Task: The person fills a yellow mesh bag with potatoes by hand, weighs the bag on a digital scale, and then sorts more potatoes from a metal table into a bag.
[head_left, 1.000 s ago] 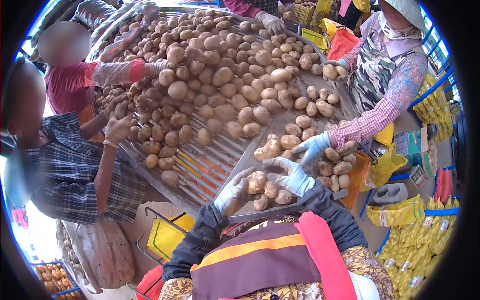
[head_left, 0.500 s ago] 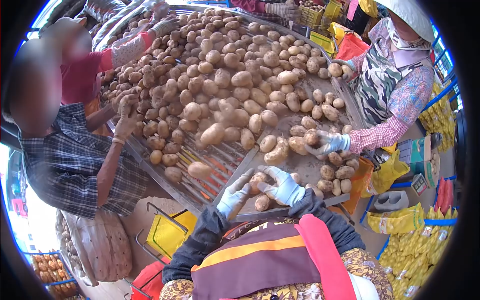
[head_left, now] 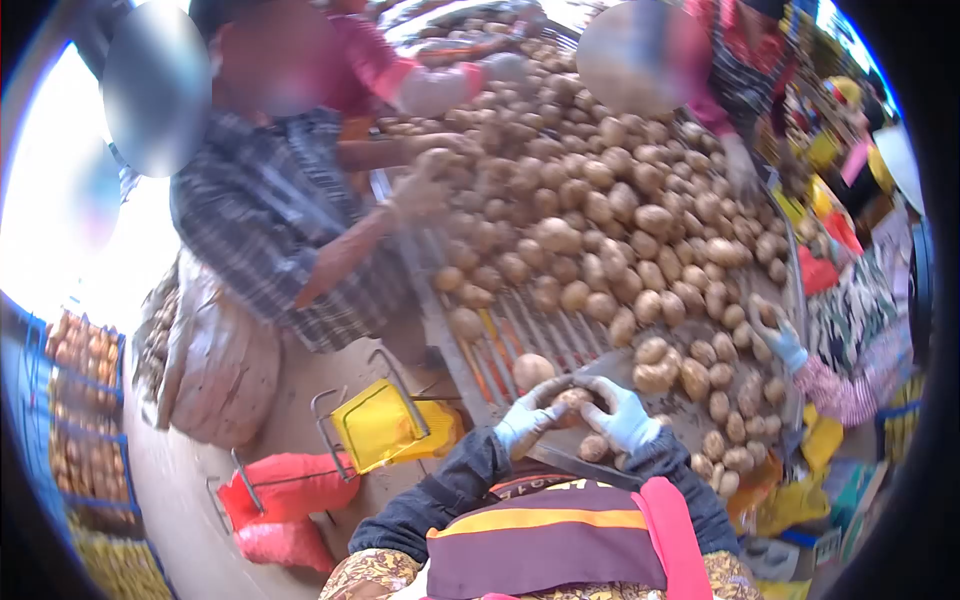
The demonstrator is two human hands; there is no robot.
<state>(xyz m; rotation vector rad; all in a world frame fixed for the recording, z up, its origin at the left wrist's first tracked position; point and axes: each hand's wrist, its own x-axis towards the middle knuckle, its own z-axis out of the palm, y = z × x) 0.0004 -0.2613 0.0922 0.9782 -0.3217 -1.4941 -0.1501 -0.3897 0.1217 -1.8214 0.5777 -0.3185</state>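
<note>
Between my gloved hands, at the near edge of the sorting table, is a brown potato [head_left: 574,398]. My left hand [head_left: 530,418] is closed on its left side, and my right hand [head_left: 620,415] grips it from the right. Both gloves are light blue with greyish, soiled fingers. Just beyond my left hand, a single potato [head_left: 533,372] lies on the slatted rack. Another potato [head_left: 594,447] rests below my right hand, close to the table's edge.
A heap of potatoes [head_left: 620,200] covers the far part of the table. A co-worker in a plaid shirt [head_left: 270,220] stands at left; another co-worker's gloved hand [head_left: 785,343] is at right. A yellow bag [head_left: 380,425] on a metal frame and red sacks [head_left: 290,500] stand lower left.
My view has swung left, so the table appears farther right and the bags at left show more. The potato stays between my hands, with my fingertips now closer together over it.
</note>
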